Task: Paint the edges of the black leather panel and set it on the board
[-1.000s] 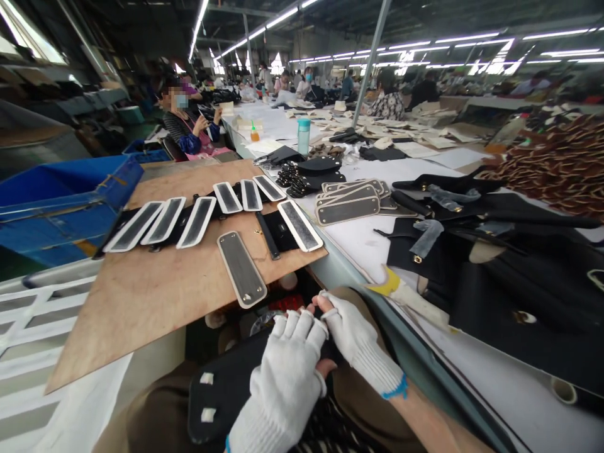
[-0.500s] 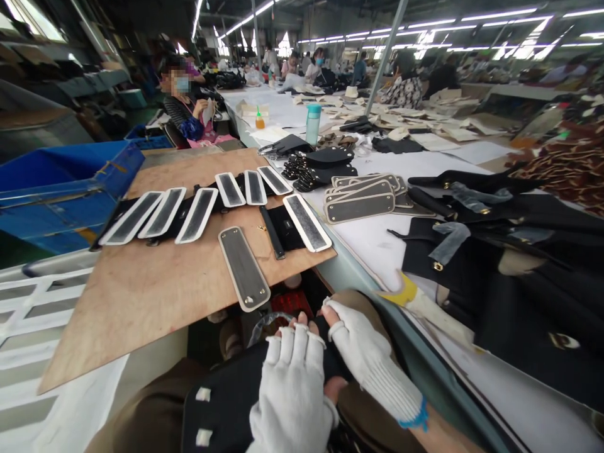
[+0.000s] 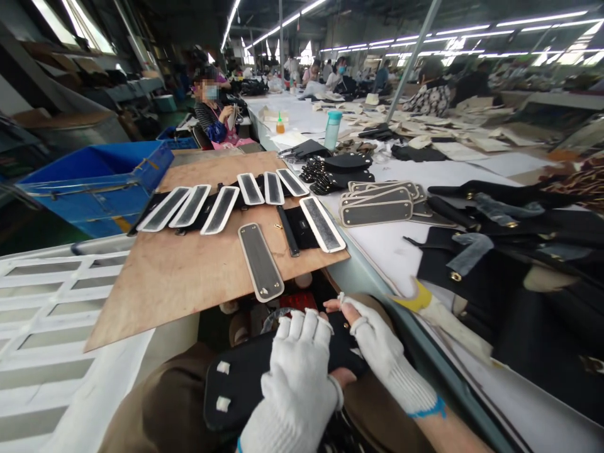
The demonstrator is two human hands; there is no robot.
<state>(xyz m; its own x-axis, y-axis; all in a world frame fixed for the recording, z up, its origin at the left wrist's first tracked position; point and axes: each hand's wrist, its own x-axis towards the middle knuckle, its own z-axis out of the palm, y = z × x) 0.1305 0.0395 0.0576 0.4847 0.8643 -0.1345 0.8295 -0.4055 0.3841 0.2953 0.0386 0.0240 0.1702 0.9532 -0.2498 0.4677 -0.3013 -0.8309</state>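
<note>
Across my lap lies a black panel with rounded corners and two small white pieces near its left end. My left hand, in a white fingerless glove, is closed over the panel, fingers at its far edge and bare thumb on the near side. By the panel's right end is my right hand, gloved the same way. Its bare thumb and forefinger are drawn together beside a small gold stud; what they pinch, if anything, is too small to make out.
A wooden board carries white-framed pieces and a grey studded base. To the right, a white table bears stacked grey bases and black bag parts. A blue bin stands left; a co-worker sits beyond.
The head view has turned slightly left, so the scene sits further right. More of the panel's right end and its gold stud now shows, as my right fingers have shifted off it.
</note>
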